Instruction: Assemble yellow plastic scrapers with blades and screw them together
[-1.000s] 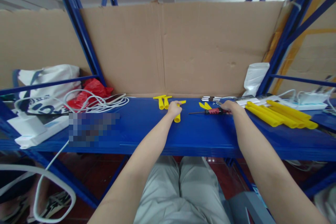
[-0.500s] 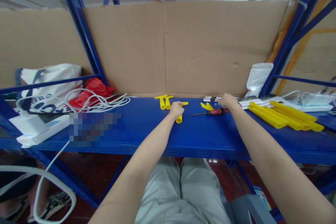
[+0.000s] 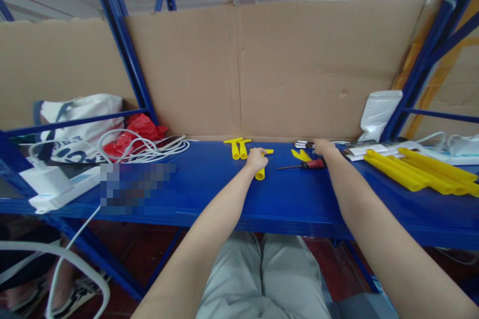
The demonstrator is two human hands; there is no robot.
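Observation:
My left hand [image 3: 257, 160] is closed round a yellow T-shaped piece on the blue shelf; the tube end [image 3: 260, 174] shows below my fingers. Two similar yellow T-shaped pieces [image 3: 239, 149] stand just to its left. On the right, my right hand [image 3: 324, 147] reaches down to the shelf with its fingers curled. What is in those fingers, if anything, is hidden. Close by lies a screwdriver [image 3: 313, 164] with a red and black handle, its shaft pointing left. Flat yellow pieces [image 3: 301, 155] and black-and-white sticks [image 3: 304, 144] are beside it.
Several yellow tubes [image 3: 396, 172] lie at the right near a white pouch [image 3: 379, 114]. White cables [image 3: 160, 149], a red bag [image 3: 140, 129] and a power strip [image 3: 71, 187] occupy the left. Cardboard [image 3: 292, 70] walls the back; blue posts [image 3: 123, 45] frame the shelf.
The view has shifted slightly, moving the scene a little right and down. My left hand stays on the yellow T-shaped piece; my right hand has edged slightly left relative to the screwdriver.

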